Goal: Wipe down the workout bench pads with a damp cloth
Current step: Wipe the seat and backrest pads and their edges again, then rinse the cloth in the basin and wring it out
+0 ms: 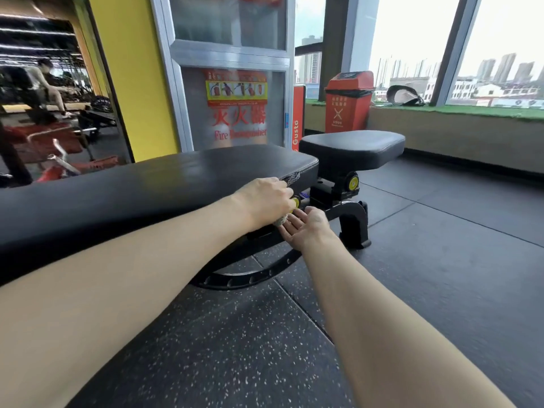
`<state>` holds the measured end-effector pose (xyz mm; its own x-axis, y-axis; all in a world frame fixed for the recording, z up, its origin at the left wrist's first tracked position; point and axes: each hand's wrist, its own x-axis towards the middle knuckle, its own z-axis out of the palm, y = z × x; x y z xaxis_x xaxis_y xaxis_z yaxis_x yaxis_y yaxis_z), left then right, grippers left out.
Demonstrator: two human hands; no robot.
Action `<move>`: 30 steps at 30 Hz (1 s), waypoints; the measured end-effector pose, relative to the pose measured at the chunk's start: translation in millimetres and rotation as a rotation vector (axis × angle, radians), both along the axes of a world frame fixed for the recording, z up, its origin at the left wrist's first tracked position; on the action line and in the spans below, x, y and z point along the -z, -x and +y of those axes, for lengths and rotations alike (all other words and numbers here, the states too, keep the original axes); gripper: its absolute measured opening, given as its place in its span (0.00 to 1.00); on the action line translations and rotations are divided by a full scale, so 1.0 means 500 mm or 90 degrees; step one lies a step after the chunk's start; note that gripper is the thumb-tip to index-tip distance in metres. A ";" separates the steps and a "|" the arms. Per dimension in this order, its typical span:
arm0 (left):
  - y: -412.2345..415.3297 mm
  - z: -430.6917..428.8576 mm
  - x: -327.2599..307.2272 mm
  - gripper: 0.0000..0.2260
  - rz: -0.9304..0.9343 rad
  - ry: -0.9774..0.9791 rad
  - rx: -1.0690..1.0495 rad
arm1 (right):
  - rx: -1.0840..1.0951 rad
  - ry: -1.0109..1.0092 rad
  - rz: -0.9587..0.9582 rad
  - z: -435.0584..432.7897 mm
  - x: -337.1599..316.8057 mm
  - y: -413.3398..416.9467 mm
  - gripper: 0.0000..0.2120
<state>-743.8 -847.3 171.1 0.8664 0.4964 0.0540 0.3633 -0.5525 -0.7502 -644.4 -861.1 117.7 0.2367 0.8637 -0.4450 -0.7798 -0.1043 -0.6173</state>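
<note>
The back pad (147,187) edge is wiped with a cloth (279,221) gripped by the left hand (265,201), the right hand (306,228) open-palmed beneath; the seat pad (353,148) is judged next.

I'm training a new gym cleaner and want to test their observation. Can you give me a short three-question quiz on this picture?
1. True or false: the right hand is open, palm up.
2. The left hand holds the cloth against: A) the seat pad B) the long back pad C) the floor.
3. Fill in: the colour of the bin is ____.
Key: 1 true; 2 B; 3 red.
</note>
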 end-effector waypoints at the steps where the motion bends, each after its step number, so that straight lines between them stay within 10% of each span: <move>1: 0.017 -0.008 -0.002 0.10 -0.002 -0.016 0.036 | -0.021 0.011 -0.026 -0.003 -0.005 0.005 0.19; 19: 0.352 -0.118 0.011 0.15 -0.145 0.006 0.184 | -0.550 0.171 -0.520 -0.049 -0.042 0.096 0.15; 23: 0.409 -0.132 -0.047 0.19 -0.478 0.058 0.144 | -1.035 0.271 -0.955 -0.065 -0.106 0.140 0.20; 30: 0.367 -0.017 -0.106 0.13 -1.026 0.266 -0.280 | -1.168 0.014 -0.807 -0.046 -0.241 0.179 0.26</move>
<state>-927.0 -856.1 224.1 -0.1210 0.8691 0.4797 0.7130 -0.2601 0.6511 -734.0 -884.3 238.2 -0.4929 0.4090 -0.7680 0.8300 -0.0440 -0.5561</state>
